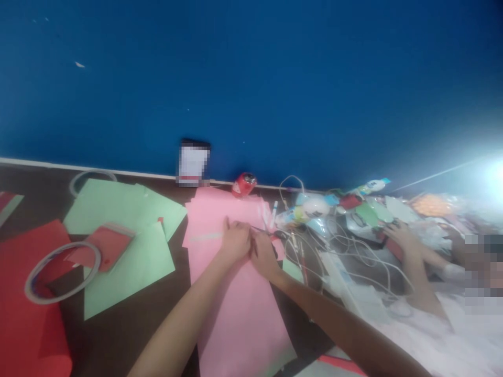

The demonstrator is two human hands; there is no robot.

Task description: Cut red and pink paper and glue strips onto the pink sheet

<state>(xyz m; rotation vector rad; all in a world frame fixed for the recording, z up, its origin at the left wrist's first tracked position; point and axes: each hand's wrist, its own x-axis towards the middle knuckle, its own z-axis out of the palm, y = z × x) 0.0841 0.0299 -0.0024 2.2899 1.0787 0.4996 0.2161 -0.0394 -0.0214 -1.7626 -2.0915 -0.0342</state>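
Long sheets of pink paper lie on the dark table in front of me, with more pink sheets beneath at the far end. My left hand rests on the pink paper, its fingers bent together and the thumb sticking up. Against its fingertips sits my right hand, fingers curled in closely; what they pinch is hidden. Just beyond the right hand lies a thin dark tool, possibly scissors, too blurred to make out. A red can stands behind the paper.
Green sheets, red paper and a clear ring lie at left. A pixelated upright object stands by the blue wall. White cables tangle at right, near another person's hand.
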